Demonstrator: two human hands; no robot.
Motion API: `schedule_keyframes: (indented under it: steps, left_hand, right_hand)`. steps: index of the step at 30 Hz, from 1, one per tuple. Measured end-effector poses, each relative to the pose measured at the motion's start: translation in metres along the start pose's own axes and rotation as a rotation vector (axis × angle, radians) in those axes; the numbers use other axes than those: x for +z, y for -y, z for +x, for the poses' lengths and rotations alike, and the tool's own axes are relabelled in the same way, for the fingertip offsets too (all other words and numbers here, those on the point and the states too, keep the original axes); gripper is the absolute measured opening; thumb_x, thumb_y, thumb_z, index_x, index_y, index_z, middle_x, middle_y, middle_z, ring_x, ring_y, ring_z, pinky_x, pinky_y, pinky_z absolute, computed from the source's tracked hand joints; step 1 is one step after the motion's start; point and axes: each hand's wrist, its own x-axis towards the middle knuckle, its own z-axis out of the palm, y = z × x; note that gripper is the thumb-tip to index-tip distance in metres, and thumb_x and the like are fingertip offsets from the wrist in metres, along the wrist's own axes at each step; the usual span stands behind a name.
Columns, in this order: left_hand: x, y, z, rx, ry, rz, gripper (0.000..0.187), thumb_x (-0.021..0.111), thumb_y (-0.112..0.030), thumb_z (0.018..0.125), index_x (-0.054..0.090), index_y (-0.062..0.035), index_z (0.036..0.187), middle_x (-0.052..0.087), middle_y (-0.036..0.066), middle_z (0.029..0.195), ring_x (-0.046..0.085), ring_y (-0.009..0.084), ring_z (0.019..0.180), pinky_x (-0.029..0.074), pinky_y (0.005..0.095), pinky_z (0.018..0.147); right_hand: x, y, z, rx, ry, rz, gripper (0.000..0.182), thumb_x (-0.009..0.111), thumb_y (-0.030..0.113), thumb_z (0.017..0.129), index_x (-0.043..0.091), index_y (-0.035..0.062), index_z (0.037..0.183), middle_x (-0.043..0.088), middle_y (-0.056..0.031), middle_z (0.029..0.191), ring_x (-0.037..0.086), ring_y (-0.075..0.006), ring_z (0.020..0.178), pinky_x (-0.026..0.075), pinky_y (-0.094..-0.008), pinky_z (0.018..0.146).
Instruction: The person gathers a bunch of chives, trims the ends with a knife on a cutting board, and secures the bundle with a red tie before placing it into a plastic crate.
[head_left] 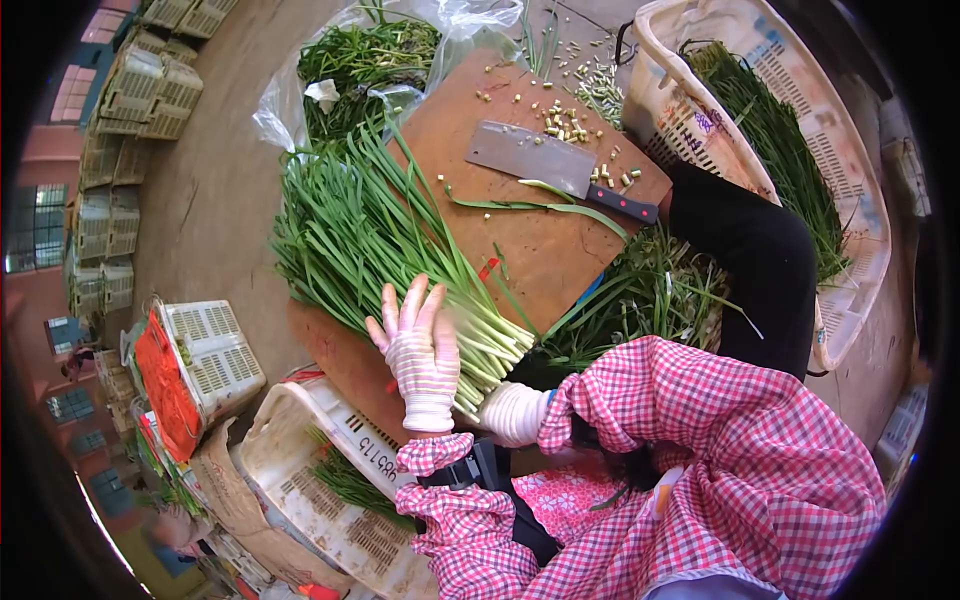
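Note:
A thick bundle of long chive-like greens (350,235) lies across the brown cutting board (550,265), pale stem ends toward me. My left hand (422,345), in a striped glove with bare fingertips, rests against the near side of the bundle, fingers outstretched and apart. By the stem ends is my right hand (515,412) in a white glove; its fingers are hidden, so its grip does not show. Farther up the board lies a cleaver (530,158) with a black handle. A few loose leaves (540,205) and cut stem pieces (565,125) are around it.
At the right a large white basket (700,125) holds more greens. A plastic bag of greens (365,60) stands behind the board. Leafy scraps (640,300) lie below the board's right edge. Another white basket (290,440) stands at lower left, near a crate with orange cloth (172,390).

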Motion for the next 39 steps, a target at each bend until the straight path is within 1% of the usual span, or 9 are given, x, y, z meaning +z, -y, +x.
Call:
schedule_keyframes:
  steps: [2,6,7,11,14,23,28,32,39]
  left_hand:
    - [-0.001,-0.001,0.001,0.007,-0.006,0.007,0.028,0.051,-0.023,0.092,0.064,-0.0172,0.115,0.054,0.002,0.132,0.033,0.0313,0.134,0.009,0.0529,0.112]
    - [0.006,0.001,-0.002,-0.025,-0.002,-0.062,0.032,0.052,-0.025,0.086,0.064,-0.0141,0.114,0.053,0.004,0.132,0.032,0.0338,0.134,0.007,0.0566,0.111]
    - [0.01,0.003,-0.004,-0.034,0.001,-0.044,0.031,0.052,-0.025,0.086,0.064,-0.0138,0.113,0.052,0.004,0.132,0.031,0.0337,0.134,0.008,0.0569,0.111]
    - [0.012,0.002,-0.005,-0.049,0.014,0.034,0.03,0.051,-0.023,0.089,0.063,-0.0155,0.116,0.051,0.004,0.133,0.03,0.033,0.135,0.013,0.0557,0.111]
    - [0.012,-0.001,-0.003,-0.038,-0.008,0.033,0.03,0.052,-0.021,0.088,0.063,-0.0152,0.115,0.051,0.004,0.132,0.03,0.0329,0.135,0.013,0.0561,0.11]
    - [0.018,0.005,-0.006,-0.015,-0.051,0.083,0.033,0.056,-0.028,0.086,0.063,-0.0184,0.116,0.051,0.0,0.133,0.031,0.0307,0.134,0.011,0.0594,0.109]
    - [0.017,0.003,-0.007,-0.003,-0.072,0.097,0.032,0.059,-0.023,0.083,0.063,-0.0195,0.115,0.052,0.0,0.132,0.033,0.0307,0.133,0.013,0.0586,0.109]
    - [0.013,-0.001,-0.007,0.01,-0.1,0.129,0.032,0.06,-0.026,0.083,0.064,-0.0199,0.115,0.052,0.0,0.132,0.034,0.0306,0.132,0.011,0.0581,0.109]
    - [-0.007,-0.013,-0.014,0.055,-0.214,-0.08,0.032,0.064,-0.024,0.082,0.065,-0.0204,0.114,0.056,0.001,0.129,0.038,0.0325,0.131,0.011,0.056,0.111]
  right_hand:
    - [0.019,-0.01,0.0,-0.243,-0.376,-0.006,0.037,0.067,0.024,0.065,0.065,0.0076,0.098,0.066,-0.0119,0.074,0.065,-0.0345,0.075,0.054,-0.0437,0.068]
    - [-0.025,0.01,0.005,0.164,0.158,0.056,0.025,0.062,0.028,0.076,0.068,0.0055,0.084,0.065,-0.017,0.071,0.065,-0.0353,0.07,0.053,-0.0453,0.067]
    - [-0.013,0.007,0.001,0.144,0.015,0.089,0.025,0.062,0.029,0.076,0.068,0.0054,0.074,0.064,-0.0155,0.067,0.064,-0.0359,0.068,0.053,-0.0454,0.066]
    - [-0.01,-0.006,-0.024,0.01,0.007,0.238,0.03,0.06,0.027,0.08,0.062,0.0115,0.105,0.065,-0.0157,0.091,0.063,-0.0349,0.086,0.051,-0.0432,0.075]
    - [-0.051,-0.008,-0.062,0.078,0.107,0.28,0.024,0.058,0.026,0.083,0.065,0.015,0.103,0.066,-0.0132,0.088,0.064,-0.0339,0.081,0.051,-0.0424,0.074]
    - [-0.135,-0.042,-0.073,-0.011,-0.617,-0.118,0.029,0.065,0.016,0.072,0.062,0.0073,0.099,0.062,-0.0116,0.099,0.059,-0.0321,0.096,0.049,-0.0418,0.08]
    - [-0.086,-0.038,-0.105,-0.13,-0.293,-0.6,0.042,0.064,0.025,0.068,0.058,0.0101,0.107,0.055,-0.0111,0.118,0.047,-0.0281,0.119,0.038,-0.0463,0.097]
    - [-0.032,-0.032,-0.148,-0.209,0.558,-0.48,0.045,0.063,0.034,0.075,0.056,0.0157,0.116,0.056,-0.009,0.122,0.054,-0.0276,0.112,0.043,-0.046,0.089]
    - [-0.065,-0.017,-0.143,-0.104,0.219,-0.325,0.045,0.063,0.035,0.078,0.057,0.0155,0.118,0.06,-0.0103,0.113,0.058,-0.03,0.105,0.046,-0.0452,0.086]
